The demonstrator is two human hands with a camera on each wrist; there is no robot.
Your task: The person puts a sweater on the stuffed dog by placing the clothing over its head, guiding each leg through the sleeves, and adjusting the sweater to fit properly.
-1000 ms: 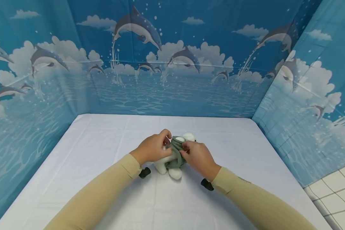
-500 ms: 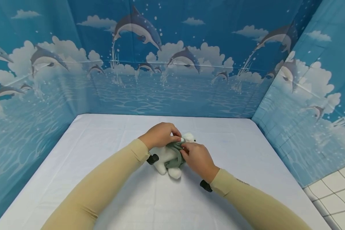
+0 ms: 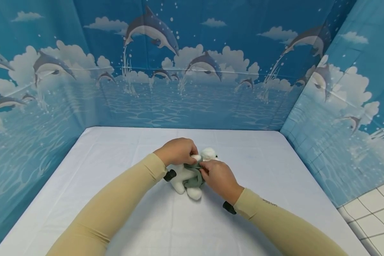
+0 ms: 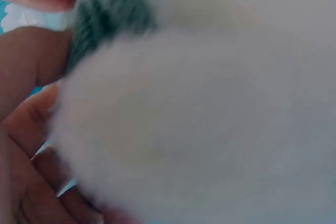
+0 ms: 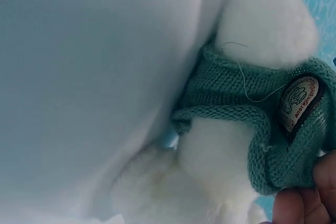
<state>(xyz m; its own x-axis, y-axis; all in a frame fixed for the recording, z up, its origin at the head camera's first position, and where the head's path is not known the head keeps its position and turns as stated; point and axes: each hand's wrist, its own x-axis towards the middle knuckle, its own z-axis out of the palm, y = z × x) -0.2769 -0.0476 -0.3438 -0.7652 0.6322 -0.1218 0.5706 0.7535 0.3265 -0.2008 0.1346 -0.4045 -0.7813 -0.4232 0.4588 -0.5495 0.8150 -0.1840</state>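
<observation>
A white plush toy animal (image 3: 194, 193) lies on the table between both hands, its head pointing to the far right. It wears a green knitted sweater (image 5: 226, 87) with a dark-edged label patch (image 5: 300, 103). My left hand (image 3: 178, 151) holds a white limb of the toy at the sweater's upper edge. Its fingers (image 4: 37, 182) show behind the white fur in the left wrist view, where the close fur hides much. With thumb and fingertips, my right hand (image 3: 222, 176) pinches the sweater's hem, seen at the lower right of the right wrist view.
A white cloth covers the table (image 3: 115, 149). Blue curtains (image 3: 192, 103) printed with dolphins stand along its back and sides. White tiles (image 3: 377, 213) show at the right. A small black wrist camera (image 3: 170, 176) sits under the left sleeve, with another below the right.
My left hand has moved right and farther over the toy, from the sweater's near-left side to its upper edge, and then slightly back left. The right hand stays almost still at the sweater.
</observation>
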